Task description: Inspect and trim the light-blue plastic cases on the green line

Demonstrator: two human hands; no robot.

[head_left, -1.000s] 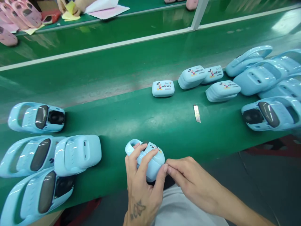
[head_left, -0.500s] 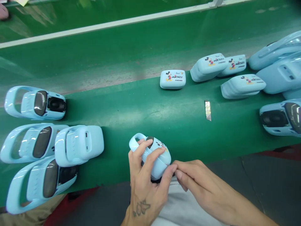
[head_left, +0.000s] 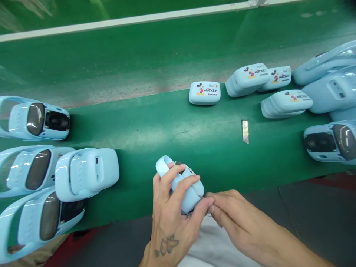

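My left hand [head_left: 174,211] is wrapped round a light-blue plastic housing [head_left: 191,196] with a loop handle, a dark window and a cartoon print partly under my fingers. The housing is tilted, its rounded end toward my right hand. My right hand [head_left: 236,218] is closed in a pinch at the seam of that end, close to my left thumb. What sits between the right fingertips is too small and hidden to make out. A short, flat metallic strip [head_left: 245,131] lies on the green table beyond my hands.
Similar light-blue housings [head_left: 108,170] with loop handles lie at the left, some stacked. More housings [head_left: 322,92] are piled at the right. Printed light-blue covers [head_left: 204,98] lie along the back, several in stacks. The green table [head_left: 155,126] has its front edge near my body.
The view has shifted slightly, so the left housings appear farther left. Both hands and the held housing appear slightly farther right. My left hand keeps its grip and my right hand stays pinched at the seam.
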